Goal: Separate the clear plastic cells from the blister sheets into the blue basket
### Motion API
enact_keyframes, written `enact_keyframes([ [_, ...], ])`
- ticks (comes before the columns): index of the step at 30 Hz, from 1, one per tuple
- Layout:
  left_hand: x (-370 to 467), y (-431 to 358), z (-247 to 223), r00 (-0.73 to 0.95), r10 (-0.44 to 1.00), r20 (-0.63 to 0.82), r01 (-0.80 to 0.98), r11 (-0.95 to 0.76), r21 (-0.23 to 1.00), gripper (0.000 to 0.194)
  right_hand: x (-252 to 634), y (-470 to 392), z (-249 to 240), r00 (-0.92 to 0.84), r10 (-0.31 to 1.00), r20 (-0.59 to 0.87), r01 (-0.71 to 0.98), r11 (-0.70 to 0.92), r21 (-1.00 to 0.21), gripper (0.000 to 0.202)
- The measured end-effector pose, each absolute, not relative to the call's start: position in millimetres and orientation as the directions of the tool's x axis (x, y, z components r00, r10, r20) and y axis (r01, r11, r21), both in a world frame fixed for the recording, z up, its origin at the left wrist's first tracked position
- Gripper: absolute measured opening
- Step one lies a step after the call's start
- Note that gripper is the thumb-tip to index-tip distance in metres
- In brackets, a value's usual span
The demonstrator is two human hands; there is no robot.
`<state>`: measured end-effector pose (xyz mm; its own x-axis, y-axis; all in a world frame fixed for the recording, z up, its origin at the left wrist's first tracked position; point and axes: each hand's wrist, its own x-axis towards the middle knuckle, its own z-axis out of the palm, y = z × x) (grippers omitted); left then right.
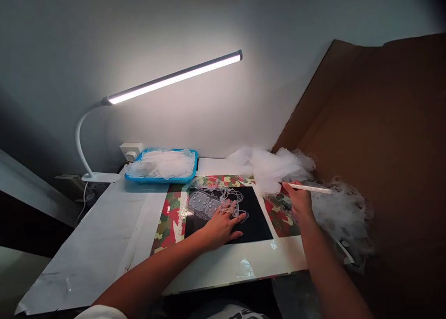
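My left hand (223, 223) lies with fingers spread on a thin see-through sheet (202, 202) that has rounded panels and small holes. Loose clear strips (232, 193) curl around its fingertips. Beneath the sheet is a black mat (256, 223). My right hand (301, 202) is closed around a slim white stick-like tool (315, 188), whose exact kind I cannot make out. That hand is just right of the mat, beside a heap of filmy white sheets (275, 168). The tool's tip is near the lower edge of this heap.
A blue basket (160, 182) holding more filmy white pieces stands at the back left. Above the table shines a clip-on lamp (177, 77). Cardboard (376, 123) rises along the right, with tangled clear scraps (344, 212) before it. Camouflage-patterned sheeting (167, 226) borders the mat.
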<state>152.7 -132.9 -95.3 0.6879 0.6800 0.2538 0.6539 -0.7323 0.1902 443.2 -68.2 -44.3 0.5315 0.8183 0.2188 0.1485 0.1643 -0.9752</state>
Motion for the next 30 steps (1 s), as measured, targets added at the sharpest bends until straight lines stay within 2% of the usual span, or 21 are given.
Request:
enact_keyframes([
  [3,159,-122,-67,0.676,0.698,0.235,0.683,-0.714,0.156,0.037,418,-80,-35,0.360,0.921,0.148,-0.113,0.200,-0.973,0.040],
  [6,168,-116,-37,0.738,0.648,0.187,0.637,-0.761,0.122,0.042,389,-98,-19,0.226,0.971,0.082,-0.305,0.150,-0.940,0.036],
  [8,171,-118,-24,0.777,0.613,0.142,0.585,-0.787,0.193,0.040,376,-110,-8,0.166,0.984,0.062,-0.370,0.120,-0.921,0.034],
  [10,169,-126,-18,0.765,0.636,0.098,0.567,-0.738,0.366,0.036,368,-121,2,0.086,0.995,0.049,-0.425,0.081,-0.902,0.033],
  [11,167,-130,-17,0.743,0.666,0.065,0.558,-0.670,0.489,0.033,365,-126,5,0.041,0.998,0.042,-0.456,0.056,-0.888,0.032],
  [13,157,-140,-19,0.709,0.703,-0.053,0.472,-0.417,0.777,0.025,360,-134,8,-0.046,0.999,0.029,-0.506,0.002,-0.863,0.029],
  [15,145,-148,-24,0.710,0.689,-0.144,0.237,-0.041,0.971,0.022,354,-139,7,-0.113,0.993,0.022,-0.530,-0.041,-0.847,0.028],
  [16,139,-152,-25,0.711,0.685,-0.158,0.084,0.140,0.987,0.029,351,-141,6,-0.143,0.990,0.017,-0.533,-0.063,-0.844,0.027],
  [18,127,-159,-27,0.683,0.717,-0.140,-0.203,0.370,0.907,0.048,346,-144,3,-0.196,0.981,-0.002,-0.527,-0.107,-0.843,0.027],
  [20,117,-167,-27,0.630,0.769,-0.112,-0.394,0.440,0.807,0.061,341,-145,-1,-0.229,0.973,-0.024,-0.516,-0.142,-0.844,0.026],
  [22,111,-174,-25,0.584,0.807,-0.092,-0.496,0.443,0.747,0.064,337,-146,-5,-0.254,0.966,-0.045,-0.499,-0.171,-0.849,0.027],
  [26,105,-179,-27,0.486,0.859,-0.160,-0.510,0.428,0.746,0.048,323,-148,-12,-0.277,0.959,-0.060,-0.434,-0.181,-0.883,0.027],
  [28,101,-173,-33,0.372,0.910,-0.183,-0.461,0.353,0.815,0.036,310,-150,-18,-0.293,0.955,-0.047,-0.364,-0.157,-0.918,0.027],
  [30,90,-163,-41,0.186,0.973,-0.138,-0.329,0.194,0.924,0.021,296,-148,-30,-0.321,0.947,-0.034,-0.287,-0.131,-0.949,0.027],
])
